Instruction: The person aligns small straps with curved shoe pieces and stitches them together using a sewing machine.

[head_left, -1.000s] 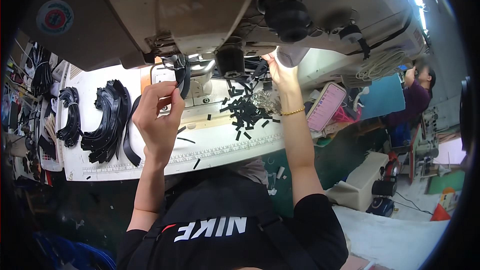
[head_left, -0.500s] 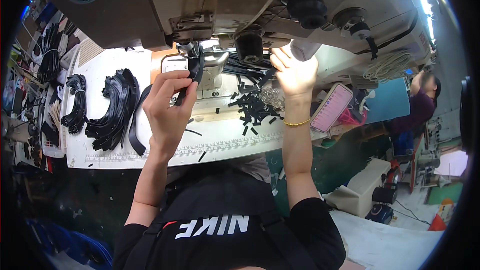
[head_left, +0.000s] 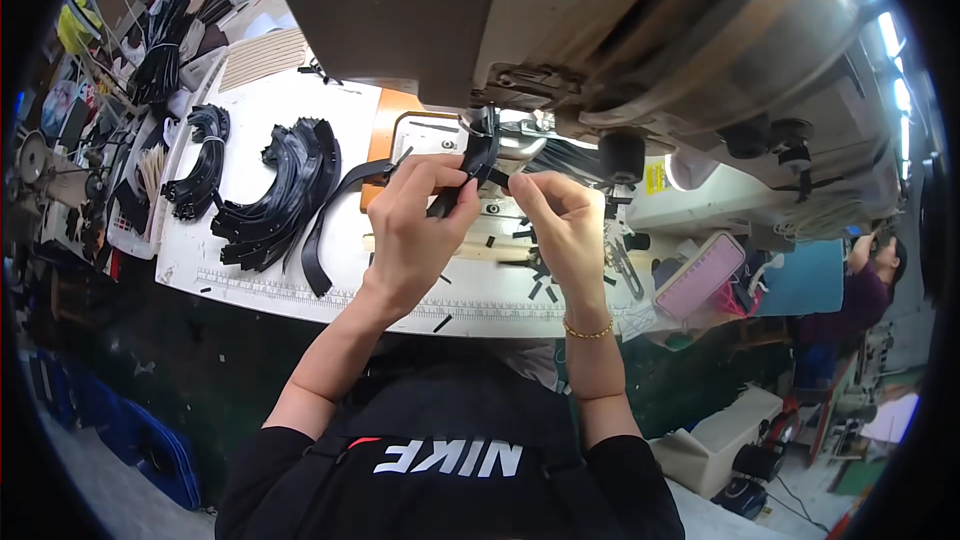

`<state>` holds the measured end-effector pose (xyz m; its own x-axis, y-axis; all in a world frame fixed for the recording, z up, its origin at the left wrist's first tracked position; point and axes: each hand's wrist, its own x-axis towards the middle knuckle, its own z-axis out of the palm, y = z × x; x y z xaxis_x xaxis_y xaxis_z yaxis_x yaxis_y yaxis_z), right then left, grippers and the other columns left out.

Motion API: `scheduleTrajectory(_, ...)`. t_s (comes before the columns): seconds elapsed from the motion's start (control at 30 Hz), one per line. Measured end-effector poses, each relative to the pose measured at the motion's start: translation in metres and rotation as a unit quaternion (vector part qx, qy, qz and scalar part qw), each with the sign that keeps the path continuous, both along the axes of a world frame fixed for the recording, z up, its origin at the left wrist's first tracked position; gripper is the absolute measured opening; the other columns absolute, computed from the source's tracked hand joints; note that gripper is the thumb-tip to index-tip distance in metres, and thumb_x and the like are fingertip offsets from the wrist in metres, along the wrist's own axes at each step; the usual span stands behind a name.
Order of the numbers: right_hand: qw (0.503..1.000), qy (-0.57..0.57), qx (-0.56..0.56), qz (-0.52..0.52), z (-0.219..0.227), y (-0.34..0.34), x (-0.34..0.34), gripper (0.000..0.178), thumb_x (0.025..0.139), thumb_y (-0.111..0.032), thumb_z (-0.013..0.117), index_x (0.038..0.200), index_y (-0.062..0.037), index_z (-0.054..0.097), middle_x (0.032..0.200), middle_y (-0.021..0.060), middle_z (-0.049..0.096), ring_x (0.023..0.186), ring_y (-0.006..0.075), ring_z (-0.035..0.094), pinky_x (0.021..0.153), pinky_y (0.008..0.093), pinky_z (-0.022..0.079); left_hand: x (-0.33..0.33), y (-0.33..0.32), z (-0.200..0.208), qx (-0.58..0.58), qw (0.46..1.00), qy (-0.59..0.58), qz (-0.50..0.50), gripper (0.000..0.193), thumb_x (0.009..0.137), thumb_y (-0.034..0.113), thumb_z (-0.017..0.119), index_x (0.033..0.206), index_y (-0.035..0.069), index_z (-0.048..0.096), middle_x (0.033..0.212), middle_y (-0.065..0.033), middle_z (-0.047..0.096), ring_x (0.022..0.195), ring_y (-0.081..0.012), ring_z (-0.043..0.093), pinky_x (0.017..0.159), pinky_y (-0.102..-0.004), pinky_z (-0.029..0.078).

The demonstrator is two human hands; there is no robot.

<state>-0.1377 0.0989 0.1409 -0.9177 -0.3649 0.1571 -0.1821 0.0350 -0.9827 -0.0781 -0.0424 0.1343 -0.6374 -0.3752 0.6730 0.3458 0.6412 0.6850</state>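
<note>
My left hand (head_left: 415,230) is closed on a black strap (head_left: 478,152) right by the sewing machine's needle area, pinching it between thumb and fingers. A black band (head_left: 318,240) curves from beside that hand down over the tabletop. Facing it from the right, my right hand (head_left: 568,235) pinches a short black strip (head_left: 494,176) between thumb and forefinger. The strip's far end meets the strap near my left fingertips. Under and beside my right hand lie several small black cut pieces (head_left: 540,292), partly hidden by it.
The sewing machine head (head_left: 400,10) hangs over the work. On the left of the white table (head_left: 190,265) lie two bundles of black strips (head_left: 280,195). A phone (head_left: 700,275) and a blue sheet (head_left: 800,280) are at the right; beyond them is another person (head_left: 850,300).
My right hand has come left and nearer from beneath the machine's right side, now with a short black strip. My left hand still holds the strap. The whole view has shifted.
</note>
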Motion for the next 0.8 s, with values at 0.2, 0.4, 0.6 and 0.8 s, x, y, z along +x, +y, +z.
scheduleTrajectory(0.2,1.000,0.005,-0.001,0.004,-0.003,-0.007,0.002,0.022,0.085,-0.019,0.064,0.079,0.0029,0.066,0.056,-0.0077,0.048,0.051,-0.0003,0.037,0.044,0.0180,0.027,0.002,-0.011,0.005,0.221,0.963,-0.096,-0.120,0.021,0.070,-0.001,0.071,0.087,-0.002,0.058,0.084,-0.0084,0.062,0.074,-0.0138,0.062,0.065,-0.0237,0.051)
scheduleTrajectory(0.4,0.999,-0.015,-0.030,0.012,-0.004,-0.008,0.001,0.019,0.084,-0.017,0.065,0.079,0.0013,0.066,0.058,-0.0080,0.048,0.051,-0.0007,0.038,0.044,0.0174,0.027,-0.006,-0.032,0.009,0.330,0.883,-0.224,-0.246,0.039,0.071,-0.001,0.072,0.106,-0.007,0.056,0.088,-0.0082,0.063,0.072,-0.0099,0.059,0.062,-0.0209,0.049)
scheduleTrajectory(0.6,0.999,-0.020,-0.039,0.000,-0.009,-0.010,0.003,0.017,0.084,-0.016,0.065,0.080,0.0011,0.066,0.058,-0.0083,0.048,0.051,-0.0011,0.037,0.044,0.0170,0.026,-0.012,-0.036,0.008,0.433,0.835,-0.231,-0.250,0.021,0.076,0.002,0.069,0.095,-0.006,0.063,0.081,-0.0101,0.065,0.067,-0.0120,0.062,0.061,-0.0217,0.050)
scheduleTrajectory(0.8,0.999,-0.007,-0.034,-0.003,-0.015,-0.009,0.000,0.017,0.084,-0.015,0.065,0.079,0.0017,0.066,0.059,-0.0071,0.050,0.052,-0.0001,0.038,0.045,0.0176,0.028,-0.015,-0.033,0.008,0.414,0.854,-0.215,-0.231,0.014,0.077,0.002,0.068,0.089,-0.005,0.064,0.078,-0.0106,0.065,0.065,-0.0118,0.062,0.061,-0.0223,0.051)
